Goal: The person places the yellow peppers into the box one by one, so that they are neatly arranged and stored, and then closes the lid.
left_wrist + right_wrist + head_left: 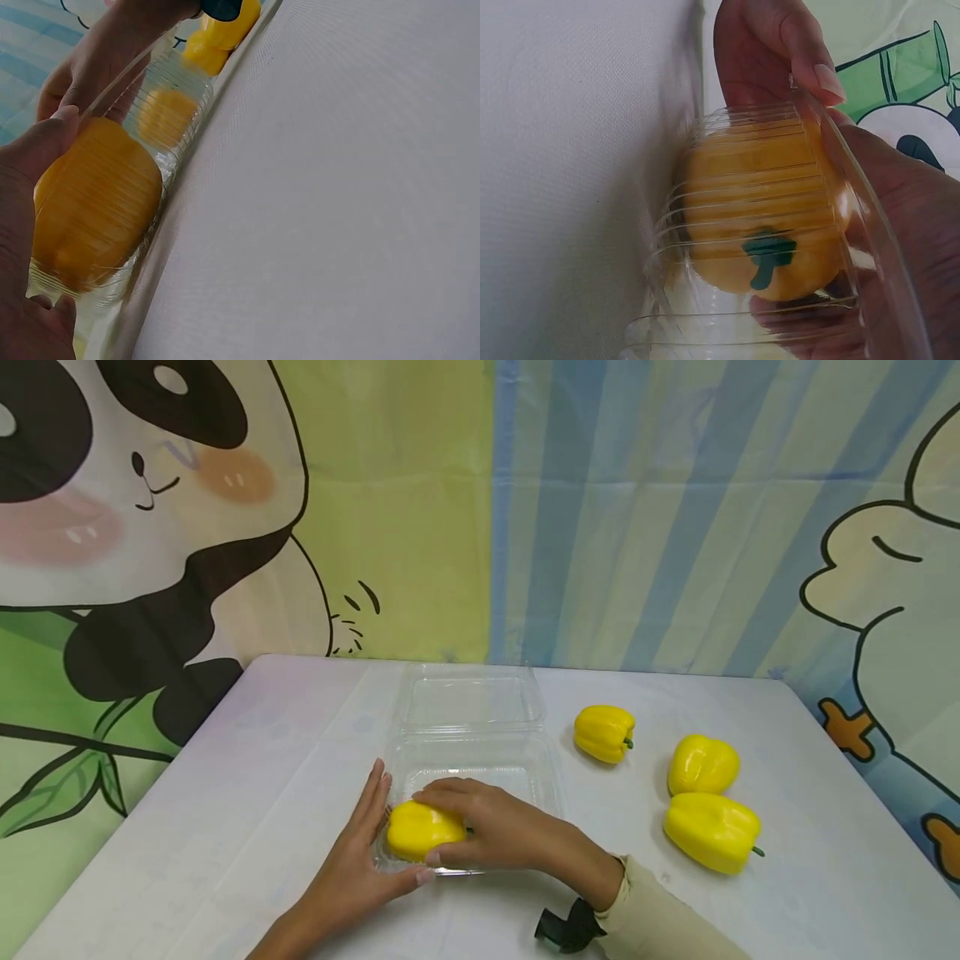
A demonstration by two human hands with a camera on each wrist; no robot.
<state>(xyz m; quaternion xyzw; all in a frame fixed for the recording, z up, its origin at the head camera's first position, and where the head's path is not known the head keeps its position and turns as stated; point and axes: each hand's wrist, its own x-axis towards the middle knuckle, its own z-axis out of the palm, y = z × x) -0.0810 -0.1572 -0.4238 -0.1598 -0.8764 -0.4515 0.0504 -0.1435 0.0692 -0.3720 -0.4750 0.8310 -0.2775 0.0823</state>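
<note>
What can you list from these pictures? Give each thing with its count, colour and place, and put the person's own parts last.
Yellow bell pepper in the box: one, yellow, near left corner of the tray.
Loose yellow bell peppers: three, yellow, on the table right of the box.
Clear plastic hinged box: one, transparent, lid open, mid-table.
White table: one, white.
Cartoon backdrop: one, green and blue, behind the table.
Left hand: one, against the box's left side.
Right hand: one, gripping the boxed pepper.
</note>
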